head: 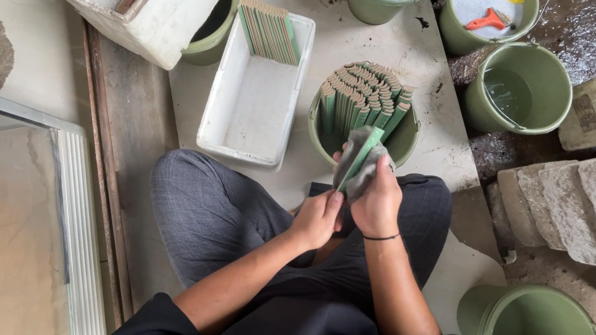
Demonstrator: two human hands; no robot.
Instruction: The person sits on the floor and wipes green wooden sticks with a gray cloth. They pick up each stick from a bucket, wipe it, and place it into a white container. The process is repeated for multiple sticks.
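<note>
Right hand (378, 202) grips grey cloth (360, 170) around a green stick (358, 157); left hand (317, 217) pinches its lower end, above green bucket (403, 139) of sticks. Dusty concrete floor (440, 94), white tray (253, 99), stone blocks (587, 208).

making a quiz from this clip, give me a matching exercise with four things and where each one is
Things:
1. grey cloth
2. row of green strips
3. red-handled tool
4. clear water

Places:
A. in a bucket at the top right, on pale liquid
B. in the right hand, wrapped round one green strip
C. in the green bucket beside the stone blocks
D. at the far end of the white tray

Pairs: 1-B, 2-D, 3-A, 4-C
</note>
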